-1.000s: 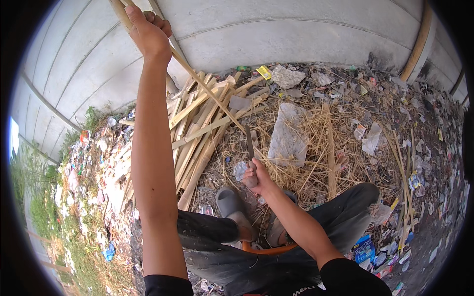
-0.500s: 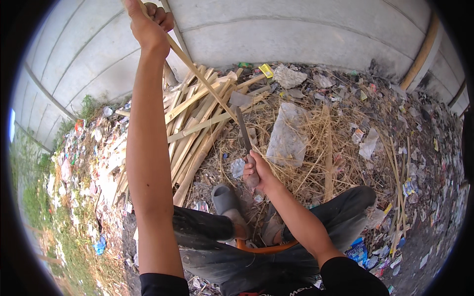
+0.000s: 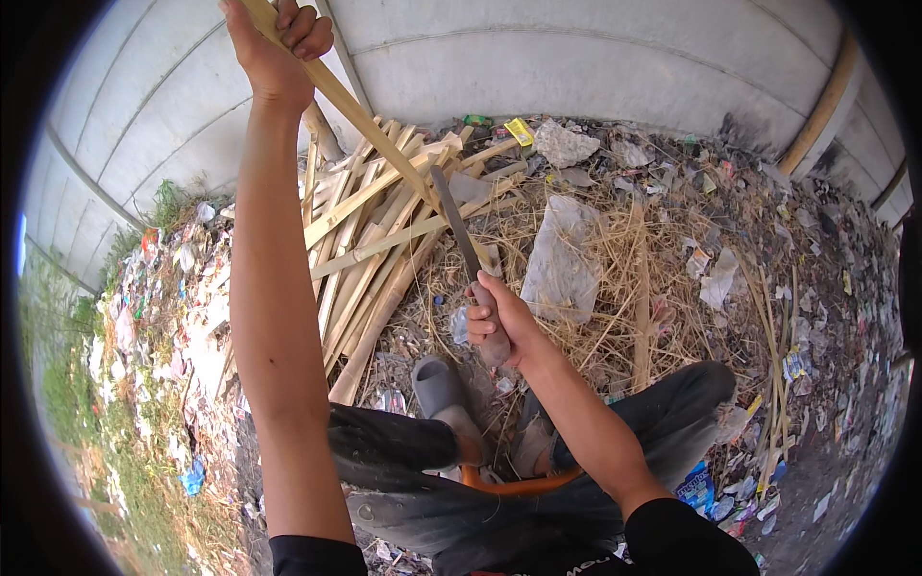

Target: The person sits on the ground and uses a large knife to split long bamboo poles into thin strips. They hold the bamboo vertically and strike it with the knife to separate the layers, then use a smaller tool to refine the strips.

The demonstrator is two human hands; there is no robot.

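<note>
Our left hand point(image 3: 266, 65) clasps strip point(image 3: 360, 116), far left, slanting above pile point(image 3: 384, 246) | our right hand point(image 3: 506, 319) grips knife point(image 3: 469, 246) beside strip, contact unclear | loose grip could skid knife toward our shoe point(image 3: 439, 384)

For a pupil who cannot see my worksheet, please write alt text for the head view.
A person's left hand grips a slanting pale strip; the right hand holds a knife close to it. Nearby, more strips lie piled on littered ground before a grey wall.
</note>
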